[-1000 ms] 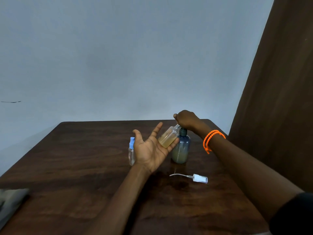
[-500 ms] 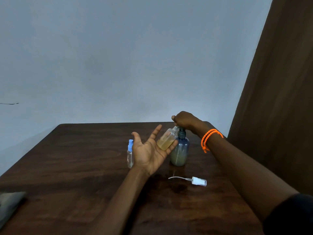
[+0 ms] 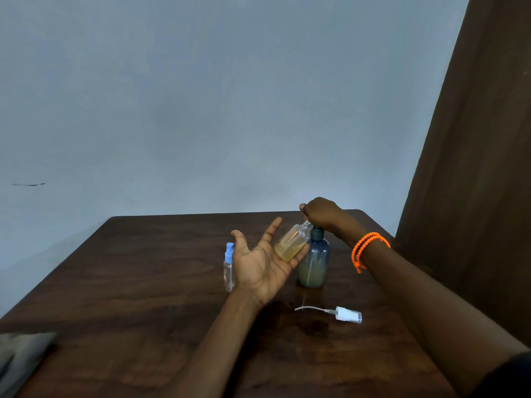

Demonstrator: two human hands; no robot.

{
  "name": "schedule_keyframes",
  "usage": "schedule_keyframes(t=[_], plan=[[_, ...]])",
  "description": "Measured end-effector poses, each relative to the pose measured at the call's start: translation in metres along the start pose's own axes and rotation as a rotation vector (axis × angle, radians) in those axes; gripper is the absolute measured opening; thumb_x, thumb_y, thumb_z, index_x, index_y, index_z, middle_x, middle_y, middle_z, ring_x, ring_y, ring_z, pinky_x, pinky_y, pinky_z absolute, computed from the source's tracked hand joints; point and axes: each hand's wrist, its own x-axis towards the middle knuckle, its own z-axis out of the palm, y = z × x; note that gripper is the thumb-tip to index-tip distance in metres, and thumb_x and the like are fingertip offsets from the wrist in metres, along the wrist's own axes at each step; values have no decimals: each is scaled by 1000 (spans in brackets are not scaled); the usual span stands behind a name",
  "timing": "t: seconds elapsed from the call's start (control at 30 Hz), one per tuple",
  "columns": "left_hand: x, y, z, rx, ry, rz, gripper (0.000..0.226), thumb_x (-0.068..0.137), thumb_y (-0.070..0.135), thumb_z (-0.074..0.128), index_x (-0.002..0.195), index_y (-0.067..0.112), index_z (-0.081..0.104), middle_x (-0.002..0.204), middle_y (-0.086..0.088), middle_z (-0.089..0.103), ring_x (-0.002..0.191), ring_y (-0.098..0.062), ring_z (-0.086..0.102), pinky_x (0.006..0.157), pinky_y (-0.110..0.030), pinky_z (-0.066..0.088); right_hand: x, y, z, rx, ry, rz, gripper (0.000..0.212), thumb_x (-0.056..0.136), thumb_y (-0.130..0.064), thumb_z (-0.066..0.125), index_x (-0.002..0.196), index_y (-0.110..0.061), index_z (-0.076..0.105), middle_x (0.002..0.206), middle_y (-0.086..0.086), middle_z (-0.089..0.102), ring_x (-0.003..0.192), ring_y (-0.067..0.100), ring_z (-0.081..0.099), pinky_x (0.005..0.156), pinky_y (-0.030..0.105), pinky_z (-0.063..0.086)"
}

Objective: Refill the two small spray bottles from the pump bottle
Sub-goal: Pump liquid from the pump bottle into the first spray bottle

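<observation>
Fingers (image 3: 273, 228) of left hand (image 3: 258, 262) lie straight, cradling uncapped small bottle (image 3: 291, 242), roughly half full, neck under the spout; right hand (image 3: 321, 214) curls over pump bottle (image 3: 313, 262) head. Blue-capped bottle (image 3: 229, 268) stands on worktop (image 3: 143, 282), looks empty; white sprayer (image 3: 347, 314) lies loose. First refill underway, second pending.

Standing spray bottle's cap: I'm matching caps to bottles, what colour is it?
The cap is light blue, clearest in the head view.

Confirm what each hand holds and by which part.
Left hand cradles the uncapped spray bottle by its body, lying tilted across its straight fingers. Right hand grips the pump bottle by its pump head.
</observation>
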Motion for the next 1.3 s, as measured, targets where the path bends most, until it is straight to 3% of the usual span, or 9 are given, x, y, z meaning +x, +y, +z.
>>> schedule_keyframes(t=[0.13, 0.2, 0.3, 0.37, 0.5, 0.73, 1.0, 1.13, 1.3], plan=[[1, -1, -1, -8, 7, -7, 103, 86, 92, 31, 151, 15, 52, 142, -33, 60, 129, -49, 61, 113, -64, 43, 6, -3, -5, 19, -32, -7, 36, 97, -24, 38, 63, -12, 37, 68, 5, 46, 68, 22, 43, 54, 30, 30], [2, -1, 0, -1, 6, -8, 103, 85, 92, 31, 152, 15, 50, 144, -33, 59, 133, -50, 59, 114, -64, 42, 6, -3, -5, 66, -22, -22, 33, 94, -25, 42, 64, -12, 43, 71, 7, 52, 67, 21, 44, 60, 31, 33], [3, -1, -2, 2, -7, 6, 104, 85, 92, 30, 151, 14, 51, 139, -32, 63, 119, -46, 69, 111, -62, 45, 0, 3, 1, 181, -11, -5, 35, 98, -28, 43, 72, -10, 56, 74, 4, 57, 75, 22, 51, 68, 31, 38], [1, -1, -2, 4, -6, 10, 104, 85, 92, 29, 151, 14, 52, 137, -32, 64, 115, -45, 71, 110, -62, 45, -2, 2, 1, 146, -12, -4, 35, 98, -27, 43, 69, -10, 54, 71, 2, 55, 76, 22, 50, 68, 32, 38], [1, -1, -1, 16, 5, 2, 104, 86, 92, 29, 152, 15, 50, 144, -32, 59, 124, -47, 66, 112, -63, 44, 1, -6, -6, 30, -27, 1, 39, 97, -31, 41, 64, -11, 44, 70, 6, 51, 76, 26, 49, 57, 31, 33], [-2, 1, 1, 14, -1, 5, 104, 85, 92, 30, 152, 16, 50, 145, -33, 58, 127, -48, 64, 113, -64, 43, -4, -4, -5, 67, -50, -7, 39, 100, -28, 43, 65, -11, 40, 68, 5, 45, 65, 19, 40, 55, 30, 30], [-1, 2, 1, 10, 7, -6, 103, 86, 92, 28, 152, 16, 50, 144, -33, 58, 135, -48, 57, 111, -62, 44, -4, 5, -2, 213, -74, -13, 35, 99, -30, 45, 72, -9, 51, 66, 4, 47, 59, 18, 40, 53, 27, 29], [-1, 1, 0, 3, 5, -1, 103, 85, 92, 30, 152, 15, 50, 145, -33, 58, 136, -49, 56, 113, -63, 43, 1, -9, -10, 35, -57, -10, 39, 100, -30, 42, 68, -9, 48, 79, 10, 54, 77, 25, 48, 62, 31, 35], [0, 1, -1, 4, -5, -2, 104, 85, 92, 31, 153, 16, 50, 147, -33, 56, 137, -49, 55, 114, -64, 42, 7, 0, 1, -22, -10, -15, 41, 100, -34, 41, 66, -11, 45, 78, 7, 53, 82, 26, 50, 73, 34, 40]])
